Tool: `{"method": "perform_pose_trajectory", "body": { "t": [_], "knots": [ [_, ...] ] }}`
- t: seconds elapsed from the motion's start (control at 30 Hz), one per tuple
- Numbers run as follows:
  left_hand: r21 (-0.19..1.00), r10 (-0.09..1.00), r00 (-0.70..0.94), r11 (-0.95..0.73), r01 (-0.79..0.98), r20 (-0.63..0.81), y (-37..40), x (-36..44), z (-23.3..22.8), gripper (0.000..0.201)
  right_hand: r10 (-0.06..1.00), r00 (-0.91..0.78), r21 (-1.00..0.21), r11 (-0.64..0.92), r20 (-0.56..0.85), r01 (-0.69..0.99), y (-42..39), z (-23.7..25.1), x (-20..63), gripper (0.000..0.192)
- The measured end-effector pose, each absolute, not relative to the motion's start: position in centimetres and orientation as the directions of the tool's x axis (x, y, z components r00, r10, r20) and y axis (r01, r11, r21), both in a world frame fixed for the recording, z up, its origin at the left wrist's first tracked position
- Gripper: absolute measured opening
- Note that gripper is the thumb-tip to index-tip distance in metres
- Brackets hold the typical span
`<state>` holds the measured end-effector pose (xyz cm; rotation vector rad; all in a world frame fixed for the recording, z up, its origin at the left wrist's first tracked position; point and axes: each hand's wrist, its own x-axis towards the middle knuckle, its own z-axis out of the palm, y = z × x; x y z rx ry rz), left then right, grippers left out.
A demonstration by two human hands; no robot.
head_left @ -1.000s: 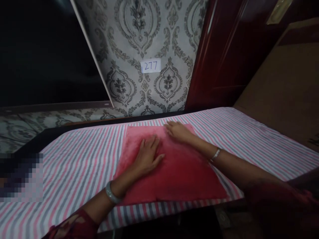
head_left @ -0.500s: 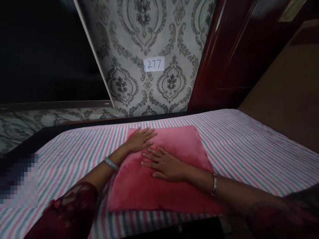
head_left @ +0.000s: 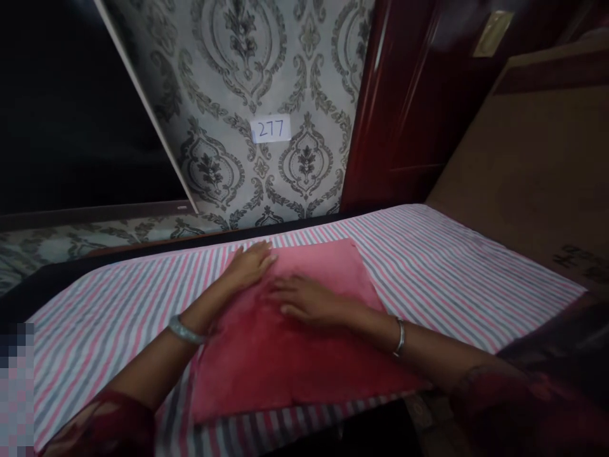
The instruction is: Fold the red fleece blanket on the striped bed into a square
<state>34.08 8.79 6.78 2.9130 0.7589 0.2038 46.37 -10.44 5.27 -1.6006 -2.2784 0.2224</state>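
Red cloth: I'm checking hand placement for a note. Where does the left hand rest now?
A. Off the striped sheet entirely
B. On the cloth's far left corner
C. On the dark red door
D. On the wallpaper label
B: the left hand lies flat, fingers spread, on the far left corner of the red cloth, which lies on the striped sheet.

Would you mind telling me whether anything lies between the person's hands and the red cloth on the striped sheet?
Nothing visible does. The left hand lies flat on the red cloth near its far left corner, and the right hand lies flat on its middle, both directly touching it.
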Motion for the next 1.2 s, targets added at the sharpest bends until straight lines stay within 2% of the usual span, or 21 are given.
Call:
{"method": "perform_pose_trajectory", "body": {
  "t": [0.1, 0.17, 0.27, 0.33, 0.5, 0.6, 0.67, 0.73, 0.8, 0.83, 0.9, 0.97, 1.07, 1.2],
  "knots": [
    [0.116, 0.463, 0.882, -0.884, 0.452, 0.092, 5.8, 33.9, 5.1, 0.065, 0.967, -0.035, -0.233, 0.096, 0.253, 0.968, -10.4, 5.9, 50.1, 0.041],
    [0.05, 0.476, 0.872, -0.88, 0.473, 0.116, 5.0, 33.6, 3.8, 0.065, 0.97, 0.087, -0.17, -0.049, 0.227, 0.984, -10.7, 5.1, 53.1, 0.047],
    [0.005, 0.49, 0.856, -0.868, 0.496, 0.163, 4.7, 33.3, 2.6, 0.062, 0.959, 0.231, -0.17, -0.203, 0.165, 0.964, -11.2, 2.8, 56.5, 0.054],
    [0.003, 0.498, 0.849, -0.863, 0.506, 0.174, 4.6, 33.3, 2.4, 0.062, 0.944, 0.282, -0.204, -0.246, 0.171, 0.947, -11.3, 1.4, 57.4, 0.056],
    [0.01, 0.521, 0.845, -0.852, 0.524, 0.122, 5.4, 32.7, 3.0, 0.066, 0.935, 0.283, -0.26, -0.225, 0.213, 0.939, -11.2, 0.2, 58.0, 0.056],
    [0.016, 0.61, 0.792, -0.792, 0.61, 0.019, 7.4, 31.1, 4.1, 0.066, 0.937, 0.311, -0.29, -0.257, 0.158, 0.922, -11.7, 0.9, 58.9, 0.056],
    [0.023, 0.702, 0.712, -0.711, 0.702, -0.028, 8.3, 29.4, 5.2, 0.067, 0.901, 0.426, -0.311, -0.382, 0.087, 0.871, -12.6, 1.8, 59.2, 0.057],
    [0.025, 0.772, 0.635, -0.635, 0.772, 0.01, 7.9, 27.5, 6.3, 0.069, 0.843, 0.532, -0.312, -0.488, 0.073, 0.816, -14.0, 2.8, 58.2, 0.061],
    [0.041, 0.746, 0.657, -0.664, 0.746, 0.11, 5.6, 25.8, 6.9, 0.069, 0.852, 0.501, -0.303, -0.443, 0.15, 0.844, -15.9, 3.4, 55.4, 0.065],
    [0.048, 0.686, 0.71, -0.724, 0.688, 0.16, 4.0, 25.1, 6.8, 0.069, 0.885, 0.418, -0.291, -0.353, 0.204, 0.889, -16.9, 3.4, 53.5, 0.066],
    [0.052, 0.492, 0.845, -0.869, 0.492, 0.211, 0.3, 23.8, 5.9, 0.069, 0.933, 0.229, -0.259, -0.158, 0.276, 0.953, -18.9, 2.9, 49.2, 0.065],
    [0.034, 0.379, 0.902, -0.924, 0.381, 0.208, -2.9, 22.9, 4.1, 0.069, 0.961, 0.111, -0.225, -0.053, 0.255, 0.973, -20.5, 1.8, 45.7, 0.066],
    [0.009, 0.377, 0.904, -0.924, 0.383, 0.201, -4.8, 21.9, 1.3, 0.07, 0.966, 0.133, -0.19, -0.091, 0.221, 0.978, -22.2, 0.2, 44.0, 0.067],
    [0.011, 0.444, 0.864, -0.891, 0.455, 0.238, -3.6, 20.2, -0.2, 0.067, 0.918, 0.287, -0.191, -0.241, 0.274, 0.952, -24.4, -1.1, 47.2, 0.058]
  ]
}}
